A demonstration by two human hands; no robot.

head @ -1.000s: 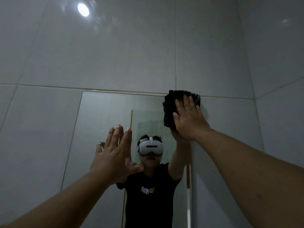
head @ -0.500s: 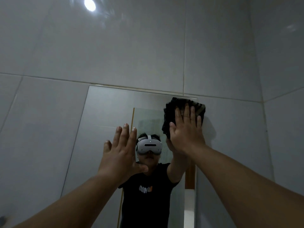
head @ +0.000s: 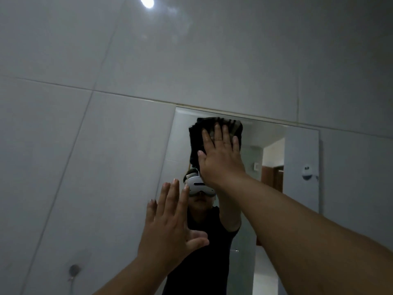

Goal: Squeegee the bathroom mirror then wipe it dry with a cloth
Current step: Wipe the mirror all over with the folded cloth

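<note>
Black cloth (head: pixel 214 137), bunched and ribbed along its top edge, was pressed flat against the mirror (head: pixel 270 141) just under the mirror's upper border, toward its left side. The right hand (head: pixel 221 160) lay over it with the palm forward and the fingers (head: pixel 218 133) spread and straight, not curled around the fabric; the grip there was an open, flat press, with the cloth showing above the fingertips and hanging down past the thumb side. The right forearm ran down and out toward the lower right corner of the view.

The left hand (head: pixel 170 228) was raised lower and to the left, palm facing the glass, fingers extended and close together, thumb splayed out to the right. It held nothing. Whether it actually touched the mirror or hovered just short of it could not be told from this angle.

In the glass, the reflection of the person showed a white headset (head: pixel 200 187) and a dark shirt, partly hidden behind both arms. Farther right in the reflection was a lit doorway (head: pixel 273 165) with a brown frame, and a small white fixture (head: pixel 307 172) near the mirror's right edge.

Pale grey wall tiles (head: pixel 106 145) surrounded the mirror, their grout lines running across and diagonally. A bright round light reflection (head: pixel 147 1) sat at the top of the wall. Low on the left tiles was a small round grey fitting (head: pixel 74 269) with a thin line hanging below it. No squeegee appeared in view.
</note>
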